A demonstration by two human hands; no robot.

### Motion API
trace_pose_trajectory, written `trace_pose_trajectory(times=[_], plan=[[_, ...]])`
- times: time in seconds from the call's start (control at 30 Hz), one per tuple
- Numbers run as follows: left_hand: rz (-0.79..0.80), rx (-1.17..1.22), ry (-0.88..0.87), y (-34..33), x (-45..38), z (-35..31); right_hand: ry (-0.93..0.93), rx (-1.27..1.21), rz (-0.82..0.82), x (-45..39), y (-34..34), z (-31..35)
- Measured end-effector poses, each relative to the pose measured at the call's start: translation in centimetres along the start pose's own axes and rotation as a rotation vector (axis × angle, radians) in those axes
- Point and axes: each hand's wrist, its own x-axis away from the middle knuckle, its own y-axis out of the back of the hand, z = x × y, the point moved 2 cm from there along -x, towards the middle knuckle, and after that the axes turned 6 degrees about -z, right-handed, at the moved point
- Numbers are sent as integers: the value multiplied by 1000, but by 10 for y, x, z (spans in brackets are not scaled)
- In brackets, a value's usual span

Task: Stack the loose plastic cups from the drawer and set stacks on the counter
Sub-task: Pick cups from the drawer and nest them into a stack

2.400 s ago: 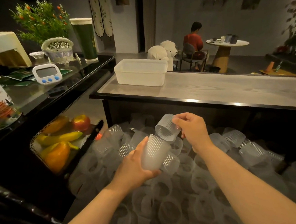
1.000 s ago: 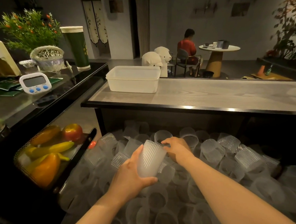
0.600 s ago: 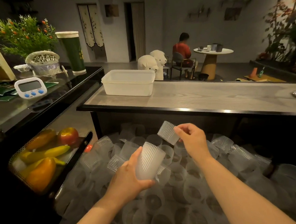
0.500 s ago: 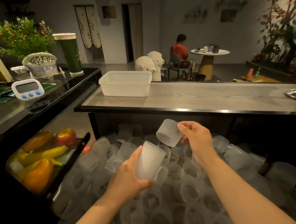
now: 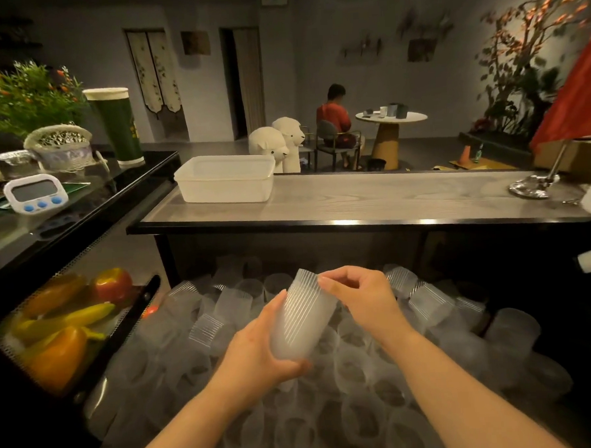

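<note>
- Two bare forearms reach in over an open drawer (image 5: 193, 383) heaped with loose translucent cups (image 5: 362, 422), too many and too overlapped to count.
- The left hand (image 5: 256, 352) wraps round the base of a ribbed cup stack (image 5: 302, 319), held tilted above the pile; the number of cups nested in it cannot be told.
- The right hand (image 5: 359, 299) pinches the stack's upper rim with fingertips and thumb.
- To the left, a mesh-fronted compartment (image 5: 6, 345) holds peppers, bananas and one red fruit.
- Beyond the drawer, the wood-grain counter (image 5: 371, 199) carries one white plastic tub (image 5: 225, 179) and, at its right end, a glass stand base (image 5: 530, 187); no cup stack stands on it.
- On the dark side counter sit one white timer (image 5: 35, 193), one basket (image 5: 60, 145) and one tall green cup (image 5: 118, 127).
- In the far room, two white plush bears (image 5: 278, 144) and one seated person in red (image 5: 333, 119) at a round table.
</note>
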Motion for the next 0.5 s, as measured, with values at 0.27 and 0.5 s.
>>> trace_pose_trajectory(times=[0.27, 0.5], plan=[[-20, -100, -21, 0, 8, -16, 189, 343, 48, 22, 11, 0], [-22, -64, 53, 0, 12, -12, 71, 814, 91, 29, 41, -36]])
